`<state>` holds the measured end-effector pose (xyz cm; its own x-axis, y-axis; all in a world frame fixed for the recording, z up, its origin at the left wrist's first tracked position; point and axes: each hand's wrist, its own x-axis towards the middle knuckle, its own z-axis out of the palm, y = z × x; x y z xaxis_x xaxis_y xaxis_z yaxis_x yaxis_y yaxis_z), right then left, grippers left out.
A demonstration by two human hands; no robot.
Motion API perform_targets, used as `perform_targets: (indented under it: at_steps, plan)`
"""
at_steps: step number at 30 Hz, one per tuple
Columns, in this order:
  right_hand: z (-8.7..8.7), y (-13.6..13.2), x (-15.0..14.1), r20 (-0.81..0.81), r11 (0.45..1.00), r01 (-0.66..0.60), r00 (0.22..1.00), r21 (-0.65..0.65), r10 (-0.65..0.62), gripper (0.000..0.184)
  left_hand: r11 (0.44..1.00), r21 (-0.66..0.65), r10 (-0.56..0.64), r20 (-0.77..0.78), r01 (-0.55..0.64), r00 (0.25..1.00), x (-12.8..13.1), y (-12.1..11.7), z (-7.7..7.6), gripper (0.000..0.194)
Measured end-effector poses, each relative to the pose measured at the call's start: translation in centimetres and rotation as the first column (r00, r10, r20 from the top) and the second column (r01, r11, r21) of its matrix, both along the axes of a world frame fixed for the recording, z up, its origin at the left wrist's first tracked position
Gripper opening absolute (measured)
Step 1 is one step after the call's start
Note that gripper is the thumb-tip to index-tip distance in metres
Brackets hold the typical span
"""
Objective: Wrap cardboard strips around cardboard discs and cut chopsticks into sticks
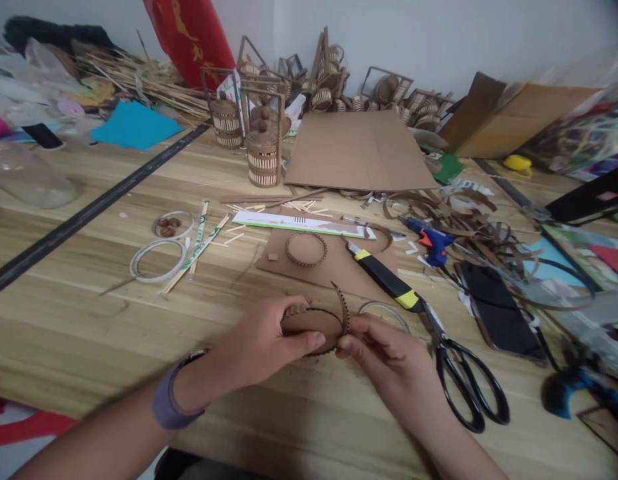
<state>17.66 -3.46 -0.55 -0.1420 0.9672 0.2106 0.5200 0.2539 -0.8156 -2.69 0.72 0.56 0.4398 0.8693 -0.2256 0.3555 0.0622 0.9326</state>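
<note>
My left hand [269, 340] is closed on a round cardboard disc [313, 325], its thumb lying across the flat face. Between the thumb and fingers of my right hand [383, 353] is pinched a thin corrugated cardboard strip [343, 307] at the disc's right edge. The strip's free end curves upward, and the corrugation runs along part of the rim. Just beyond my hands, a finished-looking corrugated ring [307, 249] lies on a flat cardboard sheet [333, 273]. Close to my right hand are a yellow and black utility knife [386, 277] and black-handled scissors [463, 373].
A blue glue gun [431, 240] and a dark phone [499, 310] lie at right, near tangled brown strips [469, 220]. Small lidded stick buckets [263, 157] stand behind, beside a large cardboard sheet [359, 150]. Tape rings [159, 260] and wrapped chopsticks [199, 240] lie at left.
</note>
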Motion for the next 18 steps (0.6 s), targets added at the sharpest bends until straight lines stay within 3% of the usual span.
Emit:
perform_targets:
  at_steps: [4,7,11,15,18]
  plan:
    - [0.18,0.08,-0.25,-0.138,0.993,0.053,0.988,-0.102,-0.067,0.014,0.996,-0.002,0.089,0.235,-0.091,0.968,0.00,0.00,-0.18,0.025]
    - [0.34,0.09,-0.26,-0.181,0.992,0.084,0.978,-0.095,-0.100,0.014,0.993,0.006,0.113,0.308,-0.120,0.945,-0.01,0.01,-0.32,0.023]
    - [0.23,0.02,0.09,-0.211,0.990,0.143,0.967,-0.015,-0.143,0.017,0.995,0.055,0.067,0.230,-0.082,0.971,0.06,-0.11,-0.18,0.019]
    - [0.06,-0.32,0.43,-0.343,0.976,0.219,0.918,0.015,-0.201,0.024,0.995,0.093,-0.051,0.072,0.044,0.996,0.12,-0.46,-0.02,0.020]
    - [0.19,-0.60,0.42,-0.350,0.974,0.224,0.916,0.035,-0.198,0.019,0.982,0.155,-0.106,-0.016,0.107,0.994,0.15,-0.77,0.01,0.021]
